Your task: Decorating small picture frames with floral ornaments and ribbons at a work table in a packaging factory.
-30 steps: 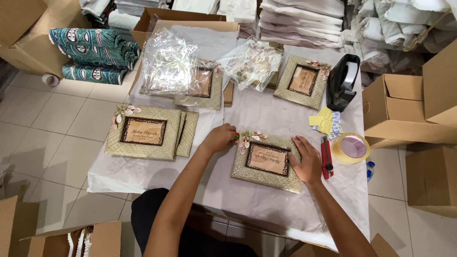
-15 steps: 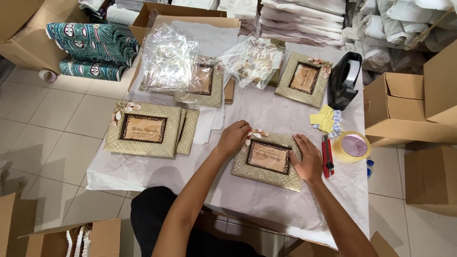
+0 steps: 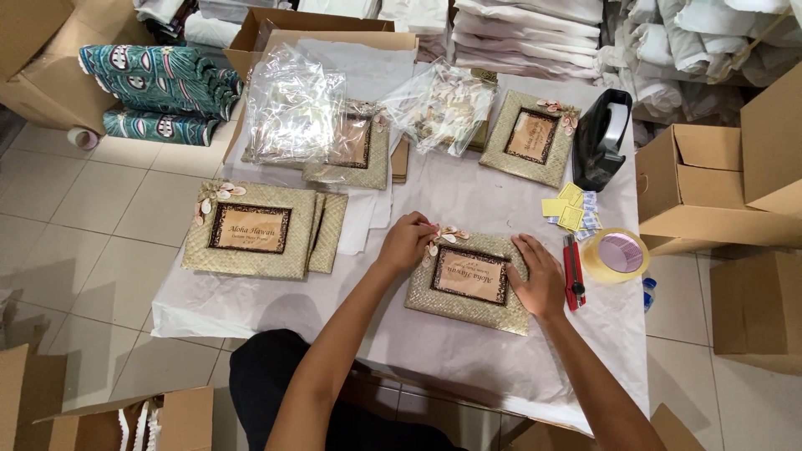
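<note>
A woven straw picture frame [image 3: 469, 281] lies flat on the paper-covered bench [image 3: 468, 351], slightly turned so its right end sits lower than its left. It is rectangular, pale tan weave, with a dark inner border around a brownish card. A small cluster of pale shells [image 3: 445, 238] decorates its upper left corner. The left hand [image 3: 407, 240] touches that shell corner with its fingertips; the right hand [image 3: 539, 274] rests flat on the frame's right edge.
</note>
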